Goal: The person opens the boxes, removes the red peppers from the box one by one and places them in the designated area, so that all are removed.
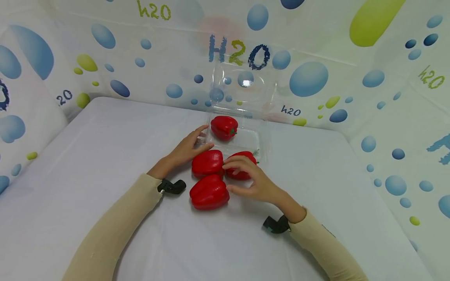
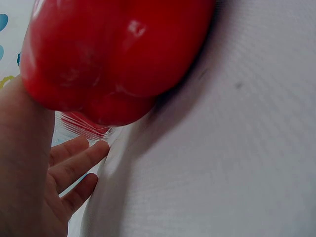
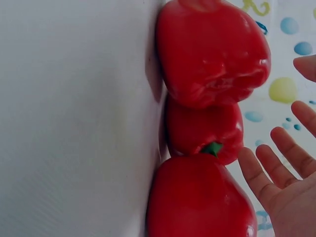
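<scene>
One red bell pepper (image 1: 223, 127) sits at the left in a clear plastic clamshell container (image 1: 250, 137) whose lid stands raised. In front of the container, three more lie close together: a left pepper (image 1: 206, 163), a right pepper (image 1: 239, 175) and a front pepper (image 1: 209, 193). My left hand (image 1: 186, 149) is at the container's left side, fingers extended and thumb near the left pepper. Spread over the right pepper, my right hand (image 1: 258, 182) partly hides it. The right wrist view shows this hand's fingers (image 3: 284, 173) apart from the peppers.
A white cloth (image 1: 147, 238) covers the table. Behind the container, the transparent lid (image 1: 242, 93) leans up against a white backdrop (image 1: 183, 58) printed with blue and green drops. Each wrist carries a black camera, such as the left one (image 1: 172, 186).
</scene>
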`<action>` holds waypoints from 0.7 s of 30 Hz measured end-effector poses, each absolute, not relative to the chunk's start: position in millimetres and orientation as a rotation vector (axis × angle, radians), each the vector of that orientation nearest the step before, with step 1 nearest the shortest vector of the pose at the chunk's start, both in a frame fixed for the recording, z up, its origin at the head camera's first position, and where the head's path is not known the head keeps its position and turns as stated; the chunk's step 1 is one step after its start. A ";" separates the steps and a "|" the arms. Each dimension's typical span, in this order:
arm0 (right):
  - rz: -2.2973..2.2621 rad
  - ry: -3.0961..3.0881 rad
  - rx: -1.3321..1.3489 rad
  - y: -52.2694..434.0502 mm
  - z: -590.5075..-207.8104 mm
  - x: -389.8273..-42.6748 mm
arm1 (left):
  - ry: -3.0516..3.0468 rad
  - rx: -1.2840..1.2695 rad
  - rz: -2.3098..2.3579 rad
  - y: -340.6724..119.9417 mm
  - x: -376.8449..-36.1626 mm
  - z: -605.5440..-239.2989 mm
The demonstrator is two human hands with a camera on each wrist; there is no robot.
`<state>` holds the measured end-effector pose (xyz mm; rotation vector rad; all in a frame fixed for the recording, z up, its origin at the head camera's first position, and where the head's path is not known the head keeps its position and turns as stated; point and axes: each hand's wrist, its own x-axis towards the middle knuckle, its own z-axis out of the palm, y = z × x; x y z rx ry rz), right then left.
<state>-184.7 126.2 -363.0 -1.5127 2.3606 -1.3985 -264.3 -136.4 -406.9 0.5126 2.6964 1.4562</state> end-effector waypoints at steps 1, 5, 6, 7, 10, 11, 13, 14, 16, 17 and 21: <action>-1.402 2.363 -1.514 126.8 -362.4 -185.2 | 2.693 0.512 1.459 -136.2 -264.4 -406.9; -1.410 2.374 -1.517 128.7 -361.9 -188.0 | 2.689 0.509 1.463 -135.8 -264.1 -406.6; -1.413 2.377 -1.516 128.9 -361.7 -188.5 | 2.691 0.508 1.461 -135.7 -264.2 -407.0; -1.414 2.383 -1.516 129.3 -361.6 -189.2 | 2.691 0.507 1.460 -135.7 -264.2 -407.3; -1.423 2.396 -1.510 129.7 -360.8 -190.6 | 2.694 0.503 1.455 -135.4 -264.5 -408.3; -1.429 2.399 -1.506 129.8 -360.4 -190.9 | 2.697 0.502 1.452 -135.4 -264.7 -408.6; -1.433 2.411 -1.489 130.2 -359.9 -192.1 | 2.701 0.500 1.448 -135.5 -264.8 -408.7; -1.435 2.414 -1.480 130.2 -359.5 -192.6 | 2.703 0.500 1.445 -135.6 -264.8 -408.6; -1.437 2.427 -1.454 131.0 -359.1 -193.9 | 2.707 0.503 1.440 -135.7 -264.8 -408.2; -1.433 2.436 -1.442 131.4 -358.9 -194.5 | 2.708 0.504 1.439 -135.8 -264.7 -407.9; -1.429 2.467 -1.408 132.5 -357.5 -197.0 | 2.714 0.504 1.431 -135.8 -264.9 -407.5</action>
